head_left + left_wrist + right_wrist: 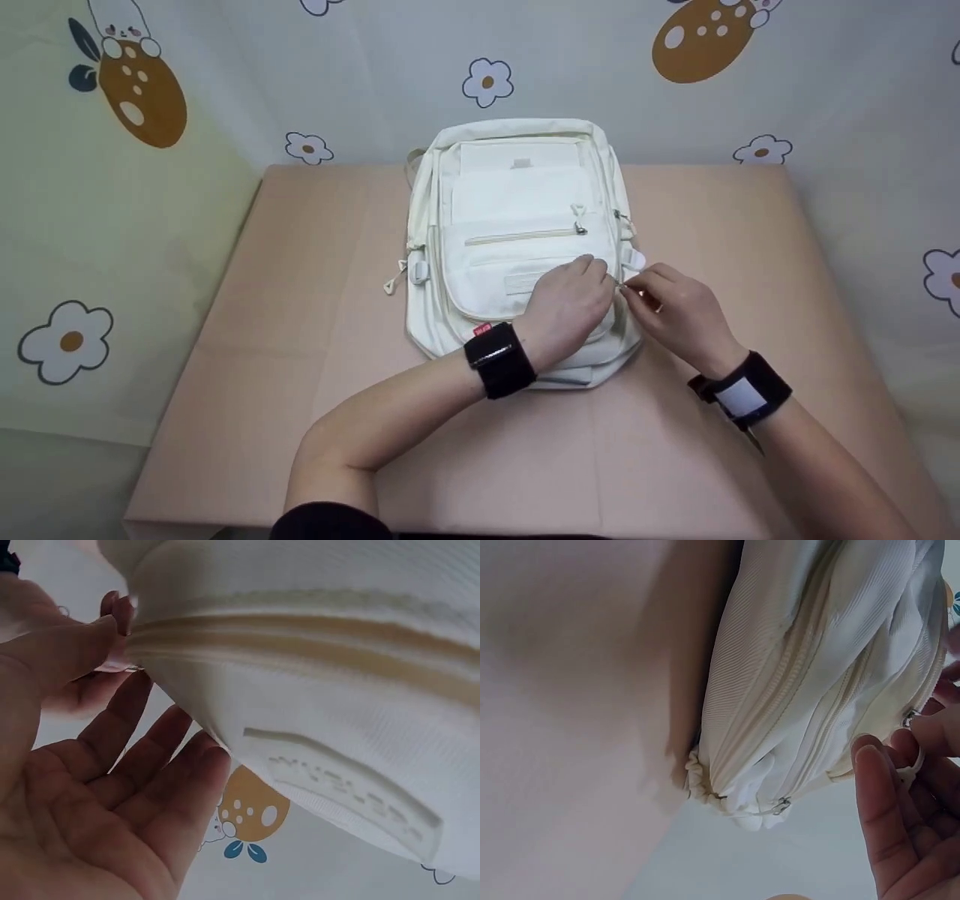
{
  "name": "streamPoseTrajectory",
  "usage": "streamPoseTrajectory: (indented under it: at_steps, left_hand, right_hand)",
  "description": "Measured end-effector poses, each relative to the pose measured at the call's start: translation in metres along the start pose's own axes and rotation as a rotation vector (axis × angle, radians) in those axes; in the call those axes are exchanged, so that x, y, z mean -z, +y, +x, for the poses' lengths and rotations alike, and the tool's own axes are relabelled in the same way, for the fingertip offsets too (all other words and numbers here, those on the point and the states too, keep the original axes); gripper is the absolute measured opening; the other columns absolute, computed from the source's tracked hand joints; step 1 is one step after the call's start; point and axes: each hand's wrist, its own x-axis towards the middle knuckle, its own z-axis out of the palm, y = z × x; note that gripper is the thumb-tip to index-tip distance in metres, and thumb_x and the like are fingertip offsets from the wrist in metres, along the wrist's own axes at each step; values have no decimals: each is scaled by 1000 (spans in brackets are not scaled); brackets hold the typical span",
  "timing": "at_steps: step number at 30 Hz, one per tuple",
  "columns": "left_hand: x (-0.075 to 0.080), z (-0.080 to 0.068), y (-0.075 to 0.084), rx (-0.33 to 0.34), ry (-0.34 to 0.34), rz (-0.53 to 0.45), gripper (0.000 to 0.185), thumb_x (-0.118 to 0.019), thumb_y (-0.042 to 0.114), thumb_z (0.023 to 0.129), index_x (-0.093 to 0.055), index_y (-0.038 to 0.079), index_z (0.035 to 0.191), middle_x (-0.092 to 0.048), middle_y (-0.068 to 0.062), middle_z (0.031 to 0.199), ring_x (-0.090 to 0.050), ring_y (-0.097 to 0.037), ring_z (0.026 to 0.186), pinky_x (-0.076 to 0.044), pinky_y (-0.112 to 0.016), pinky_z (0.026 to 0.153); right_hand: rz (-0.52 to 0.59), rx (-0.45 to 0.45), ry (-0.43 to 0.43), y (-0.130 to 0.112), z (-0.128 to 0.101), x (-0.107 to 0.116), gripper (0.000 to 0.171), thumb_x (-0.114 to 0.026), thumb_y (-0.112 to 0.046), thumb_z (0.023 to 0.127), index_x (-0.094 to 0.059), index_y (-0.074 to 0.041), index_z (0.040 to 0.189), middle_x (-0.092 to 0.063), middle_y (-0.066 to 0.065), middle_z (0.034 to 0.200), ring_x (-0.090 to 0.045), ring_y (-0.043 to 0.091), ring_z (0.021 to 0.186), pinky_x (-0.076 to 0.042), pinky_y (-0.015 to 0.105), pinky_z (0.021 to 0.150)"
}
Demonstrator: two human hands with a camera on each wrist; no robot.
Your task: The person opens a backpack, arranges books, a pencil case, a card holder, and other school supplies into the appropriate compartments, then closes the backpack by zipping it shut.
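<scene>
A cream backpack [517,196] lies on the table with its front panel facing up. My left hand [568,309] reaches across the lower front and pinches the fabric at the right edge, beside a zipper [300,630]. In the left wrist view, its thumb and fingertips meet at the bag's edge, near a raised label [345,784]. My right hand [684,315] is close by at the same edge. Between its thumb and fingers it pinches a zipper pull [907,774] with a white loop, hanging from a metal slider [910,718].
The table [300,315] has a tan cover, and a patterned cloth [390,82] hangs behind it. A second zipper pull [578,212] lies on the bag's front pocket. Another pull [393,279] dangles at its left side.
</scene>
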Motion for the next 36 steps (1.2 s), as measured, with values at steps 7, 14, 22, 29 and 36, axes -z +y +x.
streamPoseTrajectory:
  at_steps: [7,14,22,29,36]
  left_hand:
    - [-5,-1,2,14,-17,63,11,-64,14,94,-71,12,103,-62,-2,104,-61,-19,106,-55,-26,80]
    - [-6,-1,0,11,-36,22,15,-63,11,95,-72,11,107,-63,-3,109,-59,-19,111,-53,-26,87]
    - [-7,-1,1,-3,-41,6,16,-63,8,93,-71,10,107,-62,-4,110,-59,-20,112,-53,-27,87]
    - [-9,-4,2,-5,-12,19,17,-60,7,95,-71,8,108,-65,-8,116,-59,-24,122,-51,-30,97]
    - [-11,-4,3,-12,-13,30,18,-60,7,94,-70,7,110,-65,-9,118,-59,-26,124,-50,-32,101]
  right_hand:
    - [-7,24,-12,2,5,-1,12,-79,1,86,-75,-5,95,-67,3,88,-61,9,73,-52,26,61]
    - [-22,-12,-32,15,15,-2,10,-77,0,90,-74,-5,98,-68,6,90,-64,16,78,-54,33,65]
    - [-35,-68,-35,31,35,-4,7,-75,-6,93,-74,-4,100,-68,8,92,-63,18,76,-53,34,65]
    - [-24,-65,-31,34,36,-7,13,-76,-6,93,-75,-3,105,-69,8,92,-62,16,74,-51,33,63]
    - [-35,-42,-17,34,33,-7,11,-76,-3,92,-75,-5,103,-69,8,91,-62,16,73,-50,33,61]
